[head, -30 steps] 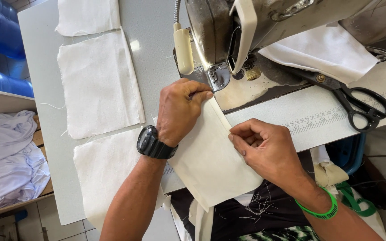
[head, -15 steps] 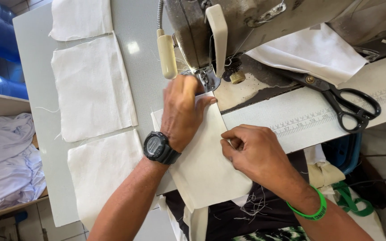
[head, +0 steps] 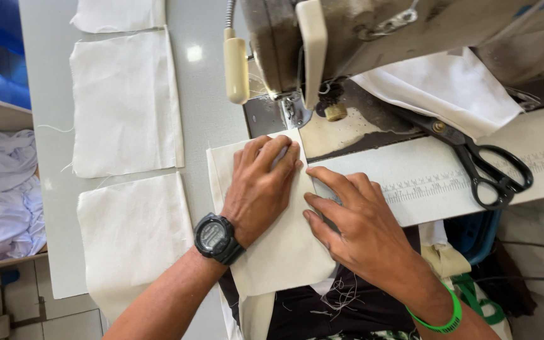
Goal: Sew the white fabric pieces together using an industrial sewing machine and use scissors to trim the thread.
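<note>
Honestly the cream fabric piece (head: 278,252) could skew or those fingers could drift into the presser foot (head: 294,112), since both hands lie open and flat, left hand (head: 259,189) on top of it, right hand (head: 354,220) along its right edge on the desk (head: 203,88).

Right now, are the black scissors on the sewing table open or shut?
Shut. The black scissors lie flat on the table beside the sewing machine, blades together in one line, untouched by either hand.

flat cream fabric piece (head: 278,252) under needle
</note>
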